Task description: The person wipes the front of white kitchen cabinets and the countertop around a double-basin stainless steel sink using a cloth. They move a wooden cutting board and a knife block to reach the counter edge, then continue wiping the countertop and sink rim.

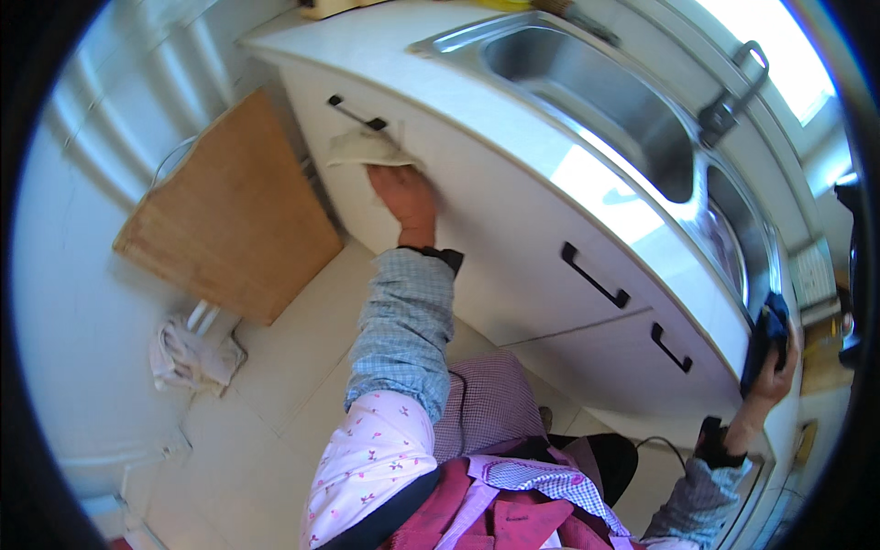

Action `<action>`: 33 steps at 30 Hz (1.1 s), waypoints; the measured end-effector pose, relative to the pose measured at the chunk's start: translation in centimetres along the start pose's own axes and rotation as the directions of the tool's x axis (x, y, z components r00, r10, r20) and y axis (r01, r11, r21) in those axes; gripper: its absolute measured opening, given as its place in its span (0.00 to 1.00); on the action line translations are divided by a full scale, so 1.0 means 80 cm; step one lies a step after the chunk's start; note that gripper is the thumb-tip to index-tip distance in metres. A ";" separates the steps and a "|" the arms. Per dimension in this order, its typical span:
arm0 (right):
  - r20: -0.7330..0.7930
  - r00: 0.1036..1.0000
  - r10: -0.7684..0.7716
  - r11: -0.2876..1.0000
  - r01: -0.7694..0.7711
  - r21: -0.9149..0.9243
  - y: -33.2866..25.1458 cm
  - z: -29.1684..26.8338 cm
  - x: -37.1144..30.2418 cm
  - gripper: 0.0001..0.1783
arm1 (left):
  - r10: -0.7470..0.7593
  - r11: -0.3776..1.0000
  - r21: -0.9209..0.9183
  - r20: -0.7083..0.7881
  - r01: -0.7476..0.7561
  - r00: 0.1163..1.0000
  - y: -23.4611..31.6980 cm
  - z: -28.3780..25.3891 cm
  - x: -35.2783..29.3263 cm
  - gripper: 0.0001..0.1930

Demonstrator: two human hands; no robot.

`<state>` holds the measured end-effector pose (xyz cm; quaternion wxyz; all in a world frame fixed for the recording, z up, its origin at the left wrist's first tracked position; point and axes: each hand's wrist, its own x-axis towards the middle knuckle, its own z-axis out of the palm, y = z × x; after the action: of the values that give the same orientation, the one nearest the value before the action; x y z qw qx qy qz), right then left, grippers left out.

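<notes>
My left hand is closed on a pale cloth and presses it to the white cabinet door, just below a black handle. Its fingers are partly covered by the cloth. Far to the right, my right hand grips a dark blue cloth at the edge of the white countertop, beside the smaller basin of the steel sink.
Two more black handles are on the cabinet front. A brown wooden board leans against the left wall, with a crumpled whitish cloth hanging below it. A dark faucet stands behind the sink. Tiled floor lies below.
</notes>
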<state>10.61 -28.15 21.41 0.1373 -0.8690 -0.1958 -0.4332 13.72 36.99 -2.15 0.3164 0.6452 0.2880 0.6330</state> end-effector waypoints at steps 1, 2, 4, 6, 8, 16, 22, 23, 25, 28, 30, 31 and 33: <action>0.008 0.999 0.032 0.999 -0.032 -0.001 -0.010 0.001 0.001 0.24 | 0.004 0.997 -0.082 -0.013 -0.005 1.000 -0.005 -0.001 -0.005 0.22; -0.020 0.999 0.036 0.999 -0.036 0.031 -0.020 0.001 0.002 0.23 | 0.008 0.986 -0.164 -0.026 -0.012 1.000 -0.012 -0.002 -0.014 0.21; -0.063 0.996 0.056 0.998 -0.054 0.022 -0.039 0.003 0.005 0.23 | -0.052 0.997 -0.043 0.143 0.059 0.988 -0.042 -0.024 -0.033 0.19; -0.074 0.994 0.086 0.996 -0.085 0.014 -0.055 0.005 0.007 0.23 | -0.174 0.891 0.433 0.603 -0.137 0.778 -0.069 -0.065 -0.058 0.17; -0.136 0.988 0.069 0.998 -0.069 0.001 -0.069 0.007 0.008 0.23 | -0.268 0.574 0.425 0.905 -0.700 0.330 -0.075 -0.109 -0.096 0.15; -0.137 0.956 0.258 0.943 -0.218 0.253 -0.073 0.012 0.007 0.20 | -0.578 0.046 0.243 0.798 0.969 -0.173 0.070 -0.184 -0.235 0.23; -0.278 0.940 0.197 0.947 -0.109 0.303 0.010 -0.037 -0.034 0.24 | -0.402 0.271 0.254 0.906 0.928 -0.131 0.126 -0.182 -0.270 0.26; -0.332 0.930 0.155 0.968 -0.075 0.241 0.024 -0.038 -0.040 0.22 | -0.325 0.562 0.233 0.944 0.794 -0.048 0.127 -0.172 -0.284 0.28; -0.314 0.936 0.161 0.982 -0.121 0.144 0.045 -0.042 -0.051 0.21 | 0.002 0.999 -0.007 0.996 0.051 0.089 0.122 -0.170 -0.301 0.33; -0.174 0.944 0.281 0.960 -0.275 0.057 0.061 -0.042 -0.062 0.20 | 0.006 0.994 -0.001 0.999 -0.110 0.048 0.145 -0.133 -0.356 0.14; -0.158 0.951 0.267 0.964 -0.262 0.054 0.064 -0.043 -0.065 0.20 | 0.049 0.995 -0.058 0.994 0.087 0.100 0.177 -0.098 -0.383 0.12; -0.134 0.947 0.291 0.957 -0.290 0.030 0.064 -0.045 -0.065 0.20 | 0.019 0.969 -0.045 0.994 0.243 0.109 0.198 -0.092 -0.394 0.11; -0.140 0.965 0.223 0.974 -0.226 -0.001 0.065 -0.049 -0.064 0.20 | -0.135 0.583 0.063 0.991 0.810 0.020 0.251 -0.091 -0.403 0.10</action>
<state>7.46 -35.48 19.20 0.1914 -0.8543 -0.0824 -0.4762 4.83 -0.35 -7.12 0.7899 0.6109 0.0535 -0.0047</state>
